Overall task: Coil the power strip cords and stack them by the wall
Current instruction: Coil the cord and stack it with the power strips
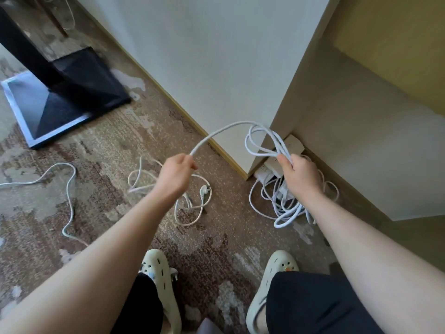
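Observation:
My right hand (pixel 299 174) grips a bundle of white cord loops (pixel 261 143), which stand up above the fist and hang below it to the carpet. From the bundle a white cord (pixel 224 131) arches left to my left hand (pixel 177 171), which pinches it. The rest of that cord lies loose on the carpet below my left hand, ending in a white plug (pixel 204 189). White power strips (pixel 292 145) lie stacked on the floor at the wall corner, behind my right hand.
Another white cord (pixel 68 189) snakes across the patterned carpet at the left. A black stand with a square base (pixel 65 97) occupies the upper left. The white wall (pixel 204 68) and a beige cabinet side (pixel 361 141) meet at the corner. My two pale shoes are at the bottom.

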